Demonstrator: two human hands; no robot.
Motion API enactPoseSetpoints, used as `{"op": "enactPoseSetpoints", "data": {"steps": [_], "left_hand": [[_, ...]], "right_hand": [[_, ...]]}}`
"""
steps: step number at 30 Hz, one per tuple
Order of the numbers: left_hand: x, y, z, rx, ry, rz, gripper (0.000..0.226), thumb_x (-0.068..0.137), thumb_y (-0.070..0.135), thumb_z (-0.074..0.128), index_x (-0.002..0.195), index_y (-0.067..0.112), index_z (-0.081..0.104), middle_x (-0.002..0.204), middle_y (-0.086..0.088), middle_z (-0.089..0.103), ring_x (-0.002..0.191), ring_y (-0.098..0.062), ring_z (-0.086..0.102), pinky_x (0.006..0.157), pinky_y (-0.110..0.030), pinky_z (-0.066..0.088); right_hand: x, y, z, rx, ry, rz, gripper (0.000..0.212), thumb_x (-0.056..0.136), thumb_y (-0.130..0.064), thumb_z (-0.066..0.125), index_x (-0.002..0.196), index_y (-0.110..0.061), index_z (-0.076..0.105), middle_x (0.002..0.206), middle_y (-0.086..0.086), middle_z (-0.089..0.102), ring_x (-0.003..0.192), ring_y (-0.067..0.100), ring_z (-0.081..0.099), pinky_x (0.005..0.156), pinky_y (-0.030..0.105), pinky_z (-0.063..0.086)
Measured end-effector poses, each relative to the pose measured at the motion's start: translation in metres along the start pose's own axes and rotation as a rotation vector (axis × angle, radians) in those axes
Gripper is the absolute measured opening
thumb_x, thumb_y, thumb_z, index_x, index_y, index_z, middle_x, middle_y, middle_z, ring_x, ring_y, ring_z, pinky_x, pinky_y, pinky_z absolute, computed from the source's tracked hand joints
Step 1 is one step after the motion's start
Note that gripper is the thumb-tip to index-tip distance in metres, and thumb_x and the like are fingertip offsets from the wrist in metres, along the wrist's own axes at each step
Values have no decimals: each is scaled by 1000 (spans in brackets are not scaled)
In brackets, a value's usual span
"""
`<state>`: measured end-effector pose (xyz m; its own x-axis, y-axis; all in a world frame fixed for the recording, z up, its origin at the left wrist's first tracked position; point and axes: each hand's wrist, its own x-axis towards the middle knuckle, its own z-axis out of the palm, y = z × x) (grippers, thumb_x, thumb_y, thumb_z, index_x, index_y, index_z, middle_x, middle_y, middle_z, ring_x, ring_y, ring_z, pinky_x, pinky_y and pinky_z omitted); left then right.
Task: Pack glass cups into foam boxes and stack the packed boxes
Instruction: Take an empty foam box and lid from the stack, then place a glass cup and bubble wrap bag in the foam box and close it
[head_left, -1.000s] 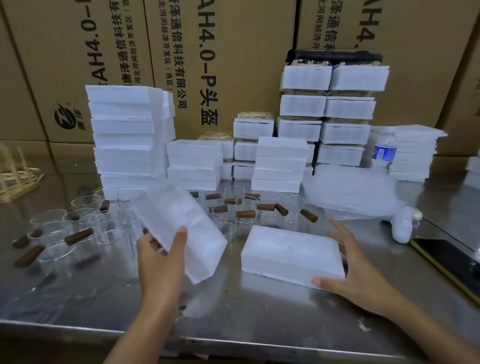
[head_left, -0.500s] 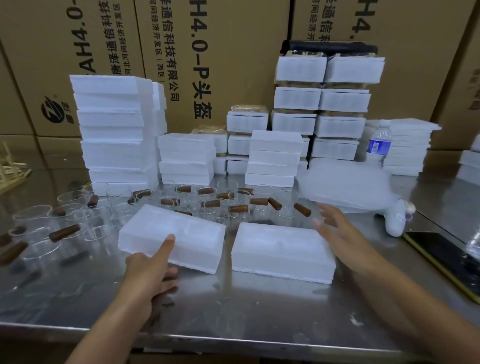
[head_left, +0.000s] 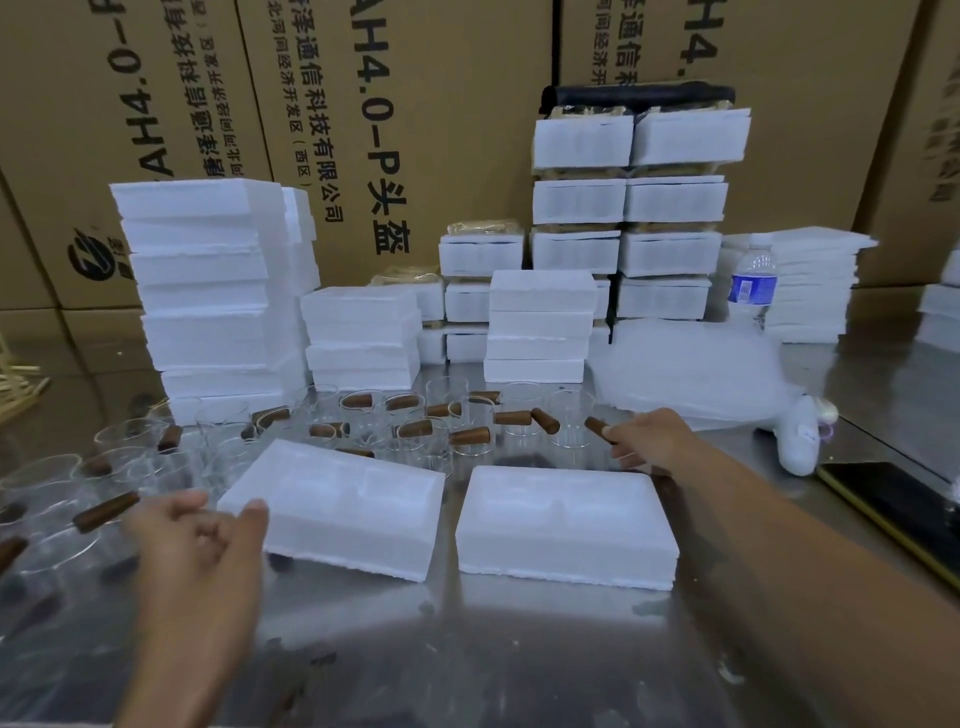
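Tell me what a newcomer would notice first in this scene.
Two white foam boxes lie side by side at the front of the steel table: the left box and the right box. Just behind them stands a crowd of glass cups with brown handles, the right hand at one handle, the left hand beside the left box. Stacks of foam boxes rise at the back against cardboard cartons.

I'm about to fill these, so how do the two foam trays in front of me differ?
The left foam tray lies skewed; the right foam tray lies nearly square to me. The left hand is at the left foam tray's corner; the right hand is past the right foam tray, by the glass cups. Both white, recesses up, empty.
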<state>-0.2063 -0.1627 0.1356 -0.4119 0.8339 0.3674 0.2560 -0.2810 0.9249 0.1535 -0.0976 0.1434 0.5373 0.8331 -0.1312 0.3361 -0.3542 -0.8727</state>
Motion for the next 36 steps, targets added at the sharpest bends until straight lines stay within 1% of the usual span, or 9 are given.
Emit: {"op": "enactPoseSetpoints", "data": {"steps": [3,6,10,14,19,24,27,32,36], "left_hand": [[-3,18,19,-96,-87,130,26,92,14,58,106,24,38,70,9,56,60,-11,54,55,-32,43],[-2,30,45,-129,-223,168,25,91,16,57,96,34,41,68,14,58,51,-5,53,51,-28,41],[-2,42,82,-175,-380,153,23,92,16,57,100,32,42,72,19,61,51,-3,58,45,-18,46],[0,47,113,-206,-458,101,21,92,18,56,101,33,43,77,13,64,60,-3,63,50,-16,48],[5,53,141,-232,-506,-23,19,91,27,59,107,31,48,105,6,59,95,-10,61,67,-21,48],[16,57,164,-287,-718,-226,75,70,59,62,135,30,40,130,9,51,115,-15,54,81,-27,45],[18,53,174,-487,-828,-342,97,50,57,70,136,20,46,134,-2,55,118,-22,57,98,-43,47],[17,36,177,-689,-852,-365,36,60,45,71,85,20,77,95,-5,73,90,-21,71,74,-33,59],[22,34,171,-797,-740,-395,55,54,42,72,100,13,71,98,-7,74,90,-23,72,67,-30,59]], "right_hand": [[3,4,1,-27,-21,-53,13,87,-19,64,82,-6,65,82,8,70,60,14,62,47,18,42],[9,14,2,-34,-5,-153,16,90,-14,59,81,-4,68,82,10,71,73,22,67,76,29,53],[14,22,1,76,75,-189,20,92,-11,51,78,-7,66,78,7,70,68,16,63,61,23,47],[11,20,-9,269,137,-186,29,92,-11,47,72,-14,66,76,5,70,71,15,63,65,25,49],[-10,4,-18,576,63,-254,21,94,-12,47,85,-11,66,79,3,75,78,14,71,70,24,49],[-28,-4,-10,745,-274,-280,25,96,-17,44,93,-9,67,86,7,75,78,14,72,73,29,47],[-31,-4,-4,695,-391,-291,35,96,-17,42,87,-11,75,87,9,75,78,16,72,73,29,50],[-34,-11,-1,537,-459,-414,35,92,-34,47,81,-19,77,86,8,75,79,17,72,70,23,57],[-14,-25,-11,293,-185,-538,30,77,-46,62,87,-18,62,82,-1,75,76,11,71,75,28,54]]}}
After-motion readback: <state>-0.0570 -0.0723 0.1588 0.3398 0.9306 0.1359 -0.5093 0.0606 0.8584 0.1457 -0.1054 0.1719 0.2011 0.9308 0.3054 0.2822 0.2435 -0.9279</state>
